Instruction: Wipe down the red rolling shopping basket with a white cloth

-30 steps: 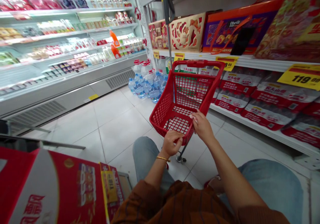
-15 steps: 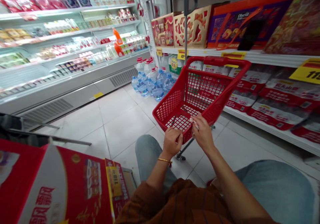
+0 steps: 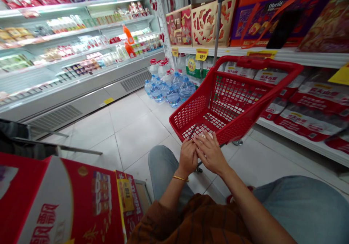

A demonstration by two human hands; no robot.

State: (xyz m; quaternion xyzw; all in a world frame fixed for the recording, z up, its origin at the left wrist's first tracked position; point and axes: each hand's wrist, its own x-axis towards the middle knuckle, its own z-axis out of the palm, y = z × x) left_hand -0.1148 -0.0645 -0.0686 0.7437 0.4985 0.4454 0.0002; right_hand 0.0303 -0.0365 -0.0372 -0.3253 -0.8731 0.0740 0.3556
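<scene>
My left hand (image 3: 187,158) is closed, a thin dark stick (image 3: 193,130) poking up from its fingers. Against its fingertips rests my right hand (image 3: 210,153), its fingers bent together over a small whitish thing (image 3: 207,135), mostly hidden. Both hands meet above my lap, at the near lower edge of a red shopping cart basket (image 3: 231,127). Whether the stick and the whitish thing touch is hidden by the fingers.
Large water bottles (image 3: 173,95) stand on the floor beyond the cart. At left is a refrigerated shelf (image 3: 81,100); at right, a shelf (image 3: 305,56) bears gift boxes. A red carton (image 3: 87,200) sits close at lower left.
My right hand has come left and its fingers now lie against my left hand; before, the hands were apart. The cart appears larger and farther right.
</scene>
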